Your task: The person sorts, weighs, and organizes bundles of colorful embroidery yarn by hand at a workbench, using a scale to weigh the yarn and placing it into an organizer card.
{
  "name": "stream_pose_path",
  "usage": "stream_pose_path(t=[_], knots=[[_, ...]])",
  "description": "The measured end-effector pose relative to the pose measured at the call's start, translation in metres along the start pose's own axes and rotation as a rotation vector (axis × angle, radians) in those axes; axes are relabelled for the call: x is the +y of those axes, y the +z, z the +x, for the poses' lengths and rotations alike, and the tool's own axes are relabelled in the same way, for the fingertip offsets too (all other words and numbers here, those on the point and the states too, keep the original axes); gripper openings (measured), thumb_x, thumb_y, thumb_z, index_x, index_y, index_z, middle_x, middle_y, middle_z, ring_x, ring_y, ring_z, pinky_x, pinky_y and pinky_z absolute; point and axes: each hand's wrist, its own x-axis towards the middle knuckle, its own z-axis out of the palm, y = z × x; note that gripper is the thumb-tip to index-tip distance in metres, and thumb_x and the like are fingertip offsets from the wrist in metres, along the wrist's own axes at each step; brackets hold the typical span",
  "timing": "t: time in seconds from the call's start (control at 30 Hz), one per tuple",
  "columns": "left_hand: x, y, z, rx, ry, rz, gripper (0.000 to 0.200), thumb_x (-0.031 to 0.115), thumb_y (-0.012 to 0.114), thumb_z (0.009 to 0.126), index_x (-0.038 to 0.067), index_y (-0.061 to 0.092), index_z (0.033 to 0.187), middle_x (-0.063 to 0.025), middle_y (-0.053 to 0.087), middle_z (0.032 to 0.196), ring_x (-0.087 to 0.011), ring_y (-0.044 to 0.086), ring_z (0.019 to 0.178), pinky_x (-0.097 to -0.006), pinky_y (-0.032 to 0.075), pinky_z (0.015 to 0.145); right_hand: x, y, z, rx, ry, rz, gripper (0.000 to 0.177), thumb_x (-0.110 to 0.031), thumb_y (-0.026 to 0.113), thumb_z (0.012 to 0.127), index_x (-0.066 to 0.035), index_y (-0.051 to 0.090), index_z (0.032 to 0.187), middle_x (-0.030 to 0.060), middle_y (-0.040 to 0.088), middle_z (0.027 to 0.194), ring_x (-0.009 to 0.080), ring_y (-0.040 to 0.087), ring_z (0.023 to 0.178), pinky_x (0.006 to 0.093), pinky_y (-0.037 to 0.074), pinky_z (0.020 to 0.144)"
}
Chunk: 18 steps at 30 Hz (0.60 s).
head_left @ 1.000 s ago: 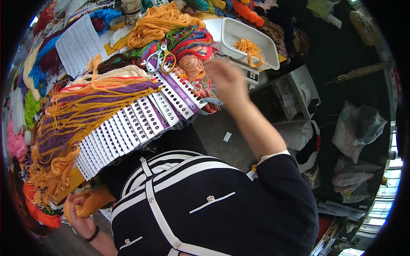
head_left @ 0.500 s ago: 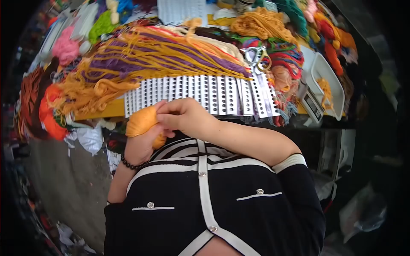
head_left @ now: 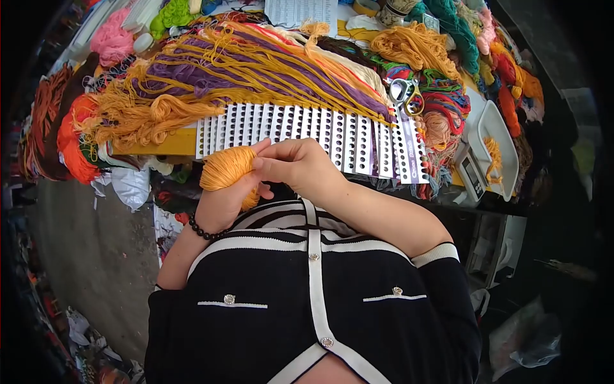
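A thick bundle of orange yarn (head_left: 227, 168) is wound around my left hand (head_left: 225, 203), which has a black bead bracelet at the wrist. The yarn covers most of that hand's fingers; a few fingertips show past its right side. My right hand (head_left: 300, 168) is closed in a pinch against the right edge of the bundle, thumb and forefinger together. Both hands are in front of my body, just off the table's near edge. Beyond them lie white punched cards (head_left: 281, 125) with purple, mustard and orange strands (head_left: 256, 77) spread out from them.
Scissors (head_left: 405, 95) lie on the yarn at the right. A scale with a white tray (head_left: 502, 150) holds some orange yarn. Loose orange skeins (head_left: 150, 121) lie at the left, and a printed sheet (head_left: 300, 14) at the back.
The view has shifted slightly, so the table's things appear further right. Both hands stay together at the orange yarn, and the bundle has turned a little, showing its wound strands more clearly.
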Motion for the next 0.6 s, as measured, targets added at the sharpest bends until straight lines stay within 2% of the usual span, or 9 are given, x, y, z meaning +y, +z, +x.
stream_pose_path(t=[0.2, 0.4, 0.47, 0.5, 0.53, 0.57, 0.6], knots=[[-0.001, -0.001, -0.001, -0.004, 0.015, -0.009, 0.048, 0.004, 0.042, 0.090, -0.002, 0.030, 0.136, -0.0077, 0.050, 0.120, -0.0108, 0.054, 0.083, -0.0246, 0.048, 0.073, 0.003, -0.001, 0.002, -0.024, -0.027, -0.035, 0.015, -0.009, 0.057, 0.089, 0.005, 0.060, 0.093, 0.0059, 0.062, 0.084, 0.0090, 0.057, 0.075, 0.0219, 0.047, 0.068], [-0.002, -0.003, 0.001, 0.015, 0.067, -0.080, 0.044, 0.003, 0.041, 0.089, -0.005, 0.035, 0.132, -0.0123, 0.050, 0.123, -0.0159, 0.057, 0.096, -0.0276, 0.050, 0.077, 0.007, -0.001, 0.005, 0.022, -0.071, 0.010, 0.012, -0.010, 0.054, 0.091, 0.002, 0.056, 0.093, 0.0053, 0.060, 0.086, 0.0101, 0.057, 0.080, 0.0223, 0.046, 0.073], [-0.004, -0.008, -0.001, 0.062, 0.145, 0.002, 0.036, 0.003, 0.042, 0.088, -0.006, 0.046, 0.122, -0.0130, 0.058, 0.109, -0.0191, 0.059, 0.096, -0.0306, 0.050, 0.082, 0.007, -0.006, 0.006, 0.043, -0.030, -0.079, 0.013, -0.012, 0.050, 0.093, 0.001, 0.055, 0.091, 0.0059, 0.061, 0.086, 0.0122, 0.058, 0.082, 0.0232, 0.045, 0.076], [-0.006, -0.016, -0.004, 0.055, 0.148, 0.004, 0.036, 0.003, 0.042, 0.088, -0.006, 0.046, 0.122, -0.0130, 0.058, 0.109, -0.0191, 0.059, 0.096, -0.0306, 0.050, 0.082, 0.011, -0.011, 0.007, -0.004, -0.088, 0.037, 0.014, -0.013, 0.047, 0.094, -0.001, 0.054, 0.089, 0.0070, 0.061, 0.086, 0.0151, 0.058, 0.082, 0.0250, 0.044, 0.079], [-0.008, -0.029, -0.009, 0.040, 0.166, -0.089, 0.032, 0.006, 0.044, 0.087, -0.005, 0.047, 0.118, -0.0135, 0.058, 0.108, -0.0220, 0.058, 0.100, -0.0357, 0.046, 0.087, 0.004, -0.011, 0.003, 0.072, -0.031, 0.198, 0.014, -0.014, 0.049, 0.092, -0.002, 0.054, 0.088, 0.0073, 0.061, 0.084, 0.0168, 0.059, 0.080, 0.0271, 0.044, 0.082], [-0.008, -0.039, -0.013, 0.021, 0.181, -0.182, 0.029, 0.009, 0.045, 0.087, -0.003, 0.048, 0.113, -0.0140, 0.059, 0.107, -0.0249, 0.057, 0.103, -0.0407, 0.043, 0.092, -0.006, -0.016, -0.002, -0.011, 0.026, 0.327, 0.014, -0.015, 0.050, 0.091, -0.002, 0.054, 0.088, 0.0069, 0.060, 0.082, 0.0172, 0.059, 0.079, 0.0278, 0.044, 0.082], [-0.007, -0.045, -0.018, 0.130, 0.202, -0.430, 0.025, 0.005, 0.049, 0.080, -0.001, 0.054, 0.104, -0.0116, 0.062, 0.092, -0.0240, 0.060, 0.089, -0.0434, 0.042, 0.092, -0.016, -0.025, -0.010, -0.092, 0.080, 0.457, 0.014, -0.017, 0.052, 0.090, -0.002, 0.054, 0.088, 0.0066, 0.060, 0.081, 0.0176, 0.059, 0.077, 0.0286, 0.044, 0.082]])
